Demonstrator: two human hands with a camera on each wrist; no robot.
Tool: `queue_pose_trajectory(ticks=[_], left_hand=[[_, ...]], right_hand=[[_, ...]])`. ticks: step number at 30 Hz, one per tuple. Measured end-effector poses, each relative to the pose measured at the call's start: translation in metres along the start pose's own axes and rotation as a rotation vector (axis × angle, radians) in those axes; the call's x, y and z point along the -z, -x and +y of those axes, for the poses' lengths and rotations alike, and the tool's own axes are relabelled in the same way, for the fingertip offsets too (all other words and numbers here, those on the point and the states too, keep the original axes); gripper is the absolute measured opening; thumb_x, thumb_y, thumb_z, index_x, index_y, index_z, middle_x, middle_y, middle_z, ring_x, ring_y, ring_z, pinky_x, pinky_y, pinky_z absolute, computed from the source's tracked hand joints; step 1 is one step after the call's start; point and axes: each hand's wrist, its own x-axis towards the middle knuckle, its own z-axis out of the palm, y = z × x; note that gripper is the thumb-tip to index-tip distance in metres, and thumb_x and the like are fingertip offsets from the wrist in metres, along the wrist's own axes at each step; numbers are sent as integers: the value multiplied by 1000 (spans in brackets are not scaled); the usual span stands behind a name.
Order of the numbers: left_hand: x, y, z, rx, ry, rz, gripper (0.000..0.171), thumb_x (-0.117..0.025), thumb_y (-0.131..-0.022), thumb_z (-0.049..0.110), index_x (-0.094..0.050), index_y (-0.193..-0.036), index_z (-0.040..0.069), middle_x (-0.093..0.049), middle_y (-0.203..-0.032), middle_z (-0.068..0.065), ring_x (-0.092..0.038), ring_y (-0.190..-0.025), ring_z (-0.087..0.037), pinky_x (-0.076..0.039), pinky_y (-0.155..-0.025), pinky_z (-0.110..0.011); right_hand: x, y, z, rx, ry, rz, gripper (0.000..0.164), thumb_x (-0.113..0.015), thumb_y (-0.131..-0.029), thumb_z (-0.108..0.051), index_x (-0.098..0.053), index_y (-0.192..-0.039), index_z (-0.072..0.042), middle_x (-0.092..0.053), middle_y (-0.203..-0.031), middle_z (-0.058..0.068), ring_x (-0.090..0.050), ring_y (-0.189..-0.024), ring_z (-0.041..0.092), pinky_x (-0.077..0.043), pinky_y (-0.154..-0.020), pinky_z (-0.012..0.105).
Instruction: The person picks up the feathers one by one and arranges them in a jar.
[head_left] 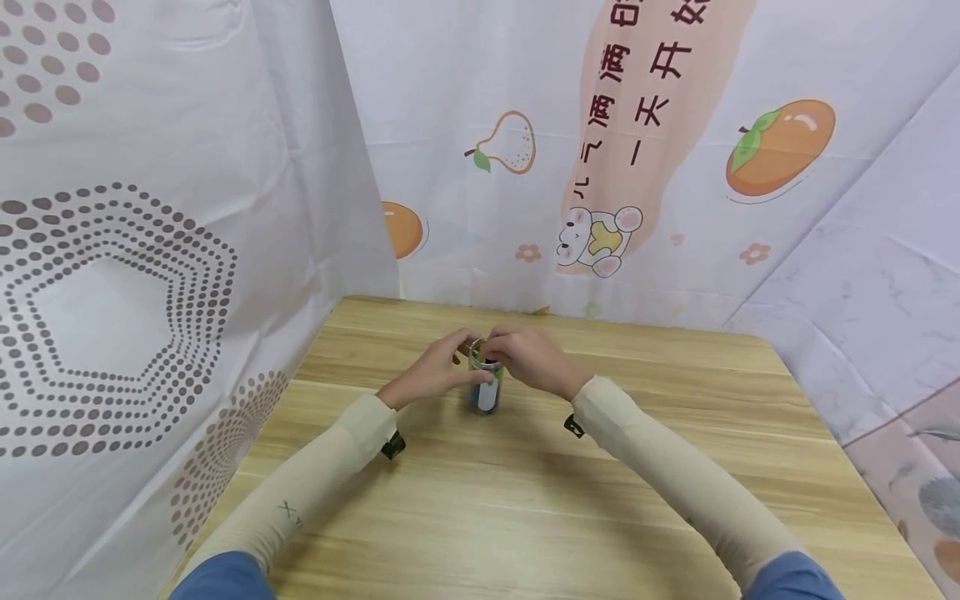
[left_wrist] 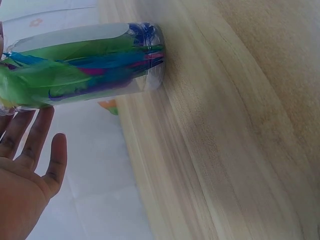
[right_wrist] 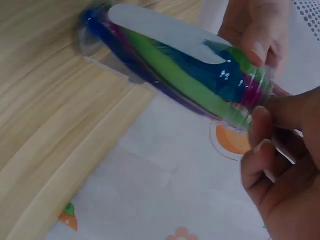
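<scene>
A clear plastic jar (head_left: pixel 476 397) with a white label (right_wrist: pixel 165 31) stands upright on the table. Green, blue and purple feathers (left_wrist: pixel 50 80) show through its wall. My left hand (head_left: pixel 435 373) steadies it near the top, the thumb across the front and other fingers round the far side. In the left wrist view, some of that hand's fingers (left_wrist: pixel 58 160) stand off the wall. My right hand (head_left: pixel 534 360) is at the jar's mouth with its fingers curled and some tips at the opening. Whether these pinch a feather or the rim is hidden.
The wooden table (head_left: pixel 480 517) has its back edge just behind the jar. A printed curtain (head_left: pixel 465 275) hangs behind that edge, and a dotted sheet (head_left: pixel 270 250) hangs along the left side. Black wrist straps (head_left: pixel 393 445) sit below both sleeves.
</scene>
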Motion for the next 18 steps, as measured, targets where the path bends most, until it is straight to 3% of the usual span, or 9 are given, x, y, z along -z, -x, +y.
queue_pose_trajectory(ticks=[9,18], left_hand=[[-1,-2,2,-9,-4,-3,54,-81,-88,48,-58,-131,26,-63,-122,11,-58,-109,-12,-49,-96,-43],[-4,0,-1,16,-9,-21,54,-78,-89,50,-56,-133,26,-61,-124,12,-57,-110,-12,-50,-95,-45]], right_hand=[[6,-7,-5,-40,9,-115,14,-70,-97,-2,-80,-100,-11,-72,-98,0,-69,-87,13,-57,-78,29],[4,4,1,-71,-63,-22,21,-70,-96,1,-78,-111,-12,-72,-110,0,-69,-100,16,-57,-82,33]])
